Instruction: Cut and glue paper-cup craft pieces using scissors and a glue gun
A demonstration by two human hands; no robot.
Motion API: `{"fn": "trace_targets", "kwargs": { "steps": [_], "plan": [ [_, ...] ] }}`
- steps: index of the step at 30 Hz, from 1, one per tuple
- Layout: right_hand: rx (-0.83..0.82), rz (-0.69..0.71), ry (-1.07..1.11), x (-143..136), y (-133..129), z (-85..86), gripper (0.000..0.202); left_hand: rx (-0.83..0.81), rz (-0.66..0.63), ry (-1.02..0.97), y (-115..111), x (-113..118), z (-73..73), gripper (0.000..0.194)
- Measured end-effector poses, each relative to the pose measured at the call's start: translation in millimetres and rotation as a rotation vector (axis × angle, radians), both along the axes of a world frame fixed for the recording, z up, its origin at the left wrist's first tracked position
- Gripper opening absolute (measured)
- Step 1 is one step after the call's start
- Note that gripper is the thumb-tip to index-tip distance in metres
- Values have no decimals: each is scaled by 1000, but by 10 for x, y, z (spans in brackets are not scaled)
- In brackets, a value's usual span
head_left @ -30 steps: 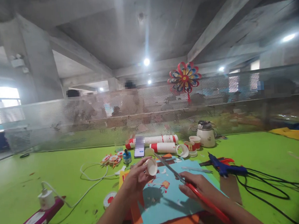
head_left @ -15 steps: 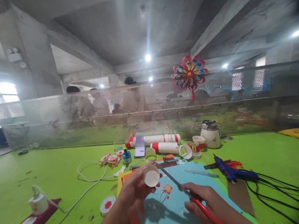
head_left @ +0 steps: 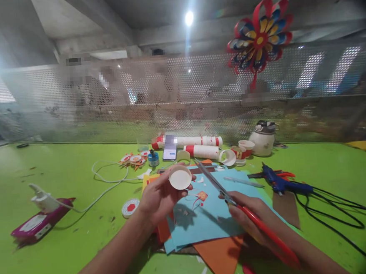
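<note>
Between the fingers of my left hand (head_left: 158, 196) is a small white paper cup base (head_left: 180, 177), its round, shallow inside turned towards me. My right hand (head_left: 250, 209) grips a pair of red-handled scissors (head_left: 219, 187); the blades point up and left, close to the cup base but apart from it. Below both hands lie sheets of light blue paper (head_left: 204, 223). On them sits a small orange-red square ornament (head_left: 202, 195) with a red cord, among white paper scraps. An orange sheet (head_left: 222, 257) sticks out underneath.
A blue glue gun (head_left: 275, 180) with black cables lies right. Stacked paper cups (head_left: 203, 151), a phone (head_left: 170, 152), a blue bottle (head_left: 153, 158) and a white jar (head_left: 262, 139) stand behind. A purple power strip (head_left: 43, 222) is left. A perforated screen (head_left: 111, 104) borders the table.
The camera view has tipped downward, showing more of the table. The scissors have drawn slightly away from the cup base, which now faces more upward.
</note>
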State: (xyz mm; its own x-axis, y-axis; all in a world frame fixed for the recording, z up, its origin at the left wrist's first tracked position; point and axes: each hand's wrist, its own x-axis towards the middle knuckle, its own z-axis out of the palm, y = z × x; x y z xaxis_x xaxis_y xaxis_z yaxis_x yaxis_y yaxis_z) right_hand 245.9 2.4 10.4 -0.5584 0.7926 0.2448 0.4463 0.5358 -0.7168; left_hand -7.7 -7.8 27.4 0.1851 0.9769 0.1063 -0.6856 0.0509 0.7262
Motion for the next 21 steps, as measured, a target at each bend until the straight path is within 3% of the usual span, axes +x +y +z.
{"fn": "trace_targets", "kwargs": {
  "steps": [10,18,21],
  "plan": [
    [-44,-2,-50,24,48,5,49,11,123,86,-24,5,28,36],
    [-15,-39,-40,-3,17,10,49,223,333,495,-5,35,-43,48],
    [1,-43,-40,-1,24,9,49,311,507,727,-13,63,-81,49]
  ]
}}
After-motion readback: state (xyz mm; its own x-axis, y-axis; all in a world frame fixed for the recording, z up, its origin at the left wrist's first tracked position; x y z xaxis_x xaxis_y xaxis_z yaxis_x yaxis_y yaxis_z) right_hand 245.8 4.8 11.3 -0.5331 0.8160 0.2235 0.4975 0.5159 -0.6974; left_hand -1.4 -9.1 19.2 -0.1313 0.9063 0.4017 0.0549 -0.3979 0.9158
